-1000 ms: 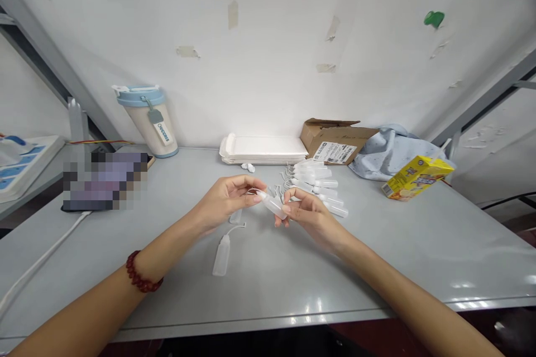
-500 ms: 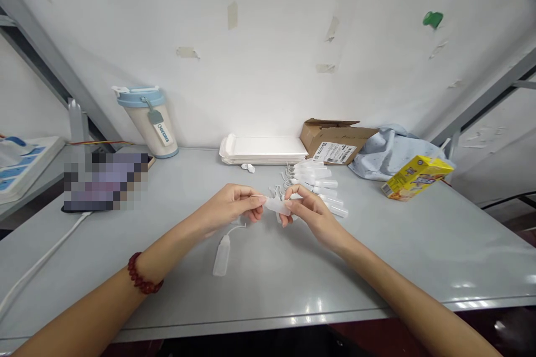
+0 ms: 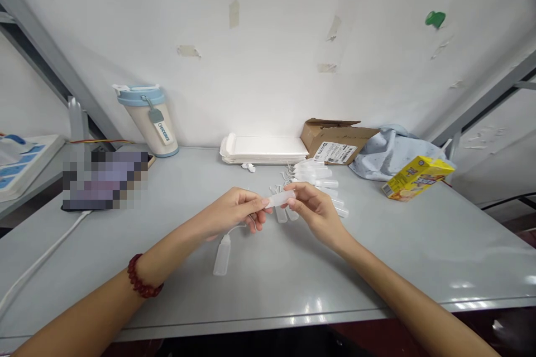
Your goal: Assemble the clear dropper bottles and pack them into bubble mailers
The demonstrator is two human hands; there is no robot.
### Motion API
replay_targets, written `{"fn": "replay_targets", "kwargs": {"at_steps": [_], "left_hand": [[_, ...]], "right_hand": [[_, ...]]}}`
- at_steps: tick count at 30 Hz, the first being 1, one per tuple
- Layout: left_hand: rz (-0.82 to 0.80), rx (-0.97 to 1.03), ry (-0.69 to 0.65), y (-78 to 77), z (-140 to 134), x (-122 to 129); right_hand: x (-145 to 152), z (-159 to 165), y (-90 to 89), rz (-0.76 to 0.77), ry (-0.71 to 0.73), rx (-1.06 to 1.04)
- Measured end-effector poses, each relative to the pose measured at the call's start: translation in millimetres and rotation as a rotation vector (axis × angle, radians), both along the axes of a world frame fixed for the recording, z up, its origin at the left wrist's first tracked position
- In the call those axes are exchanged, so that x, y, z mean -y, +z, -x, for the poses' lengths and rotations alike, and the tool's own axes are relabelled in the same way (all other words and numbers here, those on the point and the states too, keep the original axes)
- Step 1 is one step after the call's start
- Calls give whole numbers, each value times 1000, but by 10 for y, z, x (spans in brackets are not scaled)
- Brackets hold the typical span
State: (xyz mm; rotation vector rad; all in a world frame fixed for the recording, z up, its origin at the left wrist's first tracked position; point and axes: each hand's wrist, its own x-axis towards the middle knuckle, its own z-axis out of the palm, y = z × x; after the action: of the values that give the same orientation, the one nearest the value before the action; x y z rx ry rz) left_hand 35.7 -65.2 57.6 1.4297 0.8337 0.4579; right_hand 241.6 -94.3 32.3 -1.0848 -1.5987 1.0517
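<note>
My left hand [image 3: 240, 204] pinches one end of a small translucent white squeeze bottle [image 3: 281, 198], its fingers curled in. A thin pale tube shows by those fingers. The fingers and thumb of my right hand [image 3: 317, 207] close on the bottle's other end, so it lies nearly level between both hands above the table. Just below my left wrist rests another squeeze bottle [image 3: 222, 256] with a thin bent tube on top. Behind my right hand, several more squeeze bottles [image 3: 325, 183] lie bunched together, partly covered by it.
At the back stand a stack of white trays [image 3: 268, 148], an opened cardboard box [image 3: 335, 142], a pale blue cloth [image 3: 377, 153] and a yellow carton [image 3: 419, 177]. A tumbler [image 3: 146, 122] and a blurred-out phone [image 3: 106, 181] with a white cable [image 3: 46, 259] are on the left of the grey table [image 3: 293, 279].
The held squeeze bottle has turned slightly, its right end now higher. My right hand's fingers have shifted along it, and more of the bottles lying behind show beneath.
</note>
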Motion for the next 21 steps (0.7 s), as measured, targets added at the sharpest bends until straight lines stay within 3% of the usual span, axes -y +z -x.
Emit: {"fn": "replay_targets", "kwargs": {"at_steps": [11,18,21], "left_hand": [[-294,-71,63,-24,-29,44],[-869,-214,151,-93,-76,113],[-1044,-236,134,-132,-74,117]], "right_hand": [[18,-8,42,36,-12,-27],[10,-8,55,97,-24,-57],[-6,-13,52,105,-18,-41]]}}
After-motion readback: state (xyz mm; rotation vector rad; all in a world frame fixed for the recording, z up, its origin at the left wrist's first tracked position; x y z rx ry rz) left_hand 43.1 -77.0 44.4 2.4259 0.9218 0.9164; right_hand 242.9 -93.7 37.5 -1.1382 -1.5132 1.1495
